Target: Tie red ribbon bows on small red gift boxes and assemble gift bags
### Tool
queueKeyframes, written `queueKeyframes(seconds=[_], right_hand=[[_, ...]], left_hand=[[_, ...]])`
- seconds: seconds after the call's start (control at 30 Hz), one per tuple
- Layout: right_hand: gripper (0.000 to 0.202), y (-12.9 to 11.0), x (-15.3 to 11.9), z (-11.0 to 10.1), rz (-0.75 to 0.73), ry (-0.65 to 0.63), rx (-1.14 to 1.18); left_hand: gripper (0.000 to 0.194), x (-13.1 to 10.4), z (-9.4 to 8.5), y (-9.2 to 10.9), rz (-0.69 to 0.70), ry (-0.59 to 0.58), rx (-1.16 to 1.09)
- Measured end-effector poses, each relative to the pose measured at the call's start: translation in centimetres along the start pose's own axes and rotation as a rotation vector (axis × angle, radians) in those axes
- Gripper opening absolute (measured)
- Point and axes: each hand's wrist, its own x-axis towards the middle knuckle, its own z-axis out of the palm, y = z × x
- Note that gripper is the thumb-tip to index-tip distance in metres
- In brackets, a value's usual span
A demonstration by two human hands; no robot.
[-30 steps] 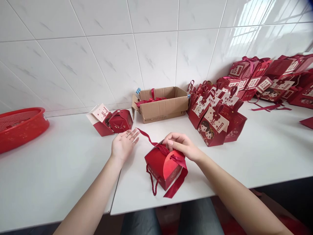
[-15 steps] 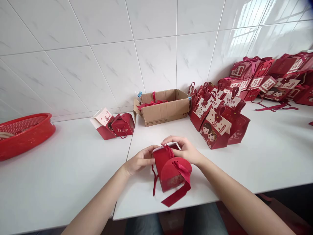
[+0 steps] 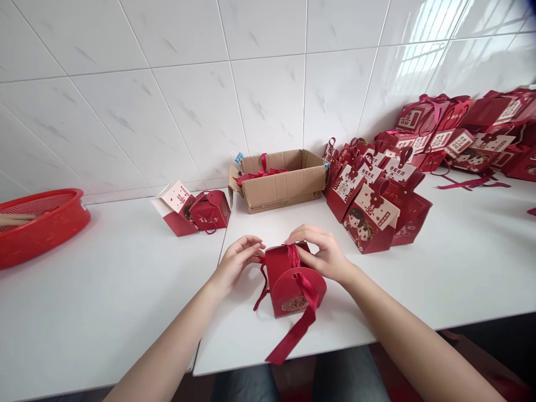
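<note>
A red paper gift box (image 3: 278, 296) with a rounded front flap stands on the white table in front of me. A wide red ribbon (image 3: 309, 290) threads through its top and hangs over the front onto the table. My left hand (image 3: 238, 263) is beside the box's left side, its fingertips pinched on a thin red cord (image 3: 264, 279) that dangles there. My right hand (image 3: 321, 254) grips the box's back upper edge, with fingers over the far side and the thumb near the ribbon. The far side of the box is hidden.
Behind the box stands an open cardboard box (image 3: 285, 195) with red ribbons inside. Two small gift boxes (image 3: 209, 212) sit left of it. Several handled gift boxes (image 3: 371, 215) stand at right, with stacked ones (image 3: 439, 134) beyond. A red plastic basket (image 3: 50, 234) is at far left.
My left hand has come off the box's left edge and moved slightly left and up, to the cord. The box has turned a little and sits more upright. My right hand stays on it.
</note>
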Motion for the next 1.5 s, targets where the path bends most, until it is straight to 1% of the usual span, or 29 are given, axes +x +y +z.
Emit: queueKeyframes(seconds=[0.1,0.27,0.4,0.5,0.67,0.77,0.9,1.03,1.13,1.2,1.27,1.33,1.4,1.47,1.5], right_hand=[[0.013,0.0,0.0,0.1,0.058,0.003,0.002],[0.009,0.0,0.1,0.3,0.135,0.016,0.084],[0.008,0.0,0.2,0.4,0.231,0.045,0.124],[0.007,0.1,0.2,0.6,0.271,0.073,0.153],[0.008,0.5,0.1,0.7,0.372,0.216,0.153],[0.008,0.7,0.1,0.7,0.405,0.313,0.066],[0.01,0.9,0.2,0.4,0.451,0.482,-0.029],[0.014,1.2,0.3,-0.1,0.564,0.582,0.03],[0.019,1.4,0.4,-0.2,0.635,0.609,0.14],[0.024,1.4,0.5,0.0,0.686,0.569,0.247],[0.03,1.2,0.5,0.5,0.707,0.469,0.318],[0.036,1.0,0.4,1.0,0.686,0.297,0.324],[0.041,0.8,0.2,1.5,0.642,0.103,0.283],[0.04,0.9,0.0,1.7,0.635,-0.05,0.228],[0.038,0.9,0.0,1.7,0.648,-0.101,0.205]], left_hand=[[0.02,0.1,0.2,-0.3,-0.006,0.015,0.004],[0.022,0.1,0.6,-0.3,-0.011,0.019,-0.001],[0.022,0.1,0.7,-0.3,-0.011,0.02,0.001],[0.022,0.1,0.5,-0.3,-0.012,0.021,0.004],[0.022,0.0,0.3,-0.3,-0.023,0.01,0.021],[0.021,0.0,0.3,-0.3,-0.013,0.018,0.052],[0.022,0.0,0.4,-0.6,0.028,0.028,0.098],[0.026,0.1,0.0,-0.6,0.065,0.067,0.187],[0.025,0.2,-0.4,-0.6,0.121,0.106,0.27],[0.026,0.2,-0.5,-0.8,0.162,0.108,0.329],[0.029,0.3,-0.4,-1.2,0.21,0.097,0.423],[0.034,0.4,-0.4,-1.5,0.278,0.083,0.534],[0.038,0.5,-0.5,-1.9,0.325,0.09,0.599],[0.04,0.6,-0.9,-2.1,0.321,0.139,0.614],[0.04,0.7,-1.1,-2.2,0.299,0.168,0.62]])
